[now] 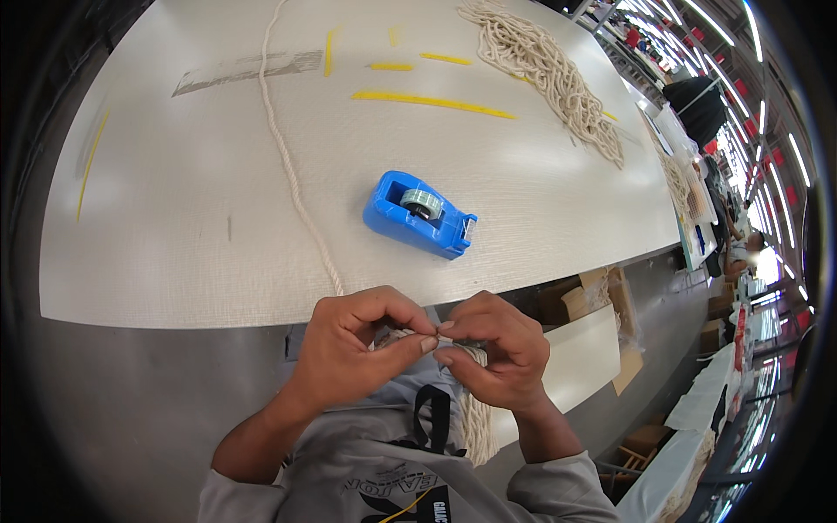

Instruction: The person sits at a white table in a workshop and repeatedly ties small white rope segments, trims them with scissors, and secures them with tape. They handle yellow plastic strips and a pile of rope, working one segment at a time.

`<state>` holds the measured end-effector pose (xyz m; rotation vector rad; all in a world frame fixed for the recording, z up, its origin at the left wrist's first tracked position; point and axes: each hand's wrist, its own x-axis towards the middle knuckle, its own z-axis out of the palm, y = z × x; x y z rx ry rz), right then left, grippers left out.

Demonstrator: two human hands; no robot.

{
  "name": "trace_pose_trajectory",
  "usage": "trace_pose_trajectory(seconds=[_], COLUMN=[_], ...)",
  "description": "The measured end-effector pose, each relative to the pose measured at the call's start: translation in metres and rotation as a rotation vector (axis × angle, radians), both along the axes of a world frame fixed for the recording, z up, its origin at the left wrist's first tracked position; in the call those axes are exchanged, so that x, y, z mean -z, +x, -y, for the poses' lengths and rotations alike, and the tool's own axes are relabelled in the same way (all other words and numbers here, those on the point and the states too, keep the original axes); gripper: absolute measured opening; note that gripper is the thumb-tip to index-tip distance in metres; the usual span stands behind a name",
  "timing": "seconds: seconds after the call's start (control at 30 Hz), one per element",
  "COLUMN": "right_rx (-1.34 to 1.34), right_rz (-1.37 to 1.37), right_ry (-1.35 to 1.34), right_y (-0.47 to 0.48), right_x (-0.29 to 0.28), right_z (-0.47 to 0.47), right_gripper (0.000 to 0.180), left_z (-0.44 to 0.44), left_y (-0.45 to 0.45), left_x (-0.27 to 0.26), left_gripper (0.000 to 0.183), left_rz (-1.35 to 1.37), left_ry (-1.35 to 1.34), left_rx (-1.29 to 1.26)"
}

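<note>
My left hand (373, 343) and my right hand (500, 346) meet fingertip to fingertip just off the near table edge. Between the left thumb and forefinger is pinched a thin end of cream cord, and the right fingertips touch its tip. A cream twisted rope (291, 176) runs across the white table to my left hand. Beyond the hands, on the tabletop, stands a blue tape dispenser (418, 214) with a roll of tape in it. More cord (478, 425) hangs in a bundle beneath my right hand, over my lap.
A long heap of cream rope (549, 72) lies at the far right of the white table (196, 261), which bears yellow marks. Right of me are a lower white board (585, 356) and a cardboard box (618, 294) with cord. A person (745, 252) is farther off at the right.
</note>
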<state>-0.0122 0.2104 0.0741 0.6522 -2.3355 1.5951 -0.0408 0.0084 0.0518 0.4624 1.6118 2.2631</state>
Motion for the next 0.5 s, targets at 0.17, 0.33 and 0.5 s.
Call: trace_pose_trajectory(seconds=[0.17,0.33,0.5], right_rx=[-0.014,-0.003,-0.006], right_rz=[-0.145,-0.204,-0.263], right_ry=[0.108,0.132,0.114], right_y=[-0.0019,-0.0016,-0.005], right_x=[0.0003,0.0021,0.0055], right_z=[-0.0022,0.0005,-0.0024], right_gripper=[0.025,0.024,0.023], left_z=[0.0005,0.0021,0.0005], left_y=[0.0006,0.0005,-0.0016], left_x=[0.0003,-0.0012,-0.0043], left_gripper=[0.007,0.008,0.019], left_rz=[0.091,0.13,0.119], left_ry=[0.056,0.001,0.053], left_rx=[0.019,0.02,0.007])
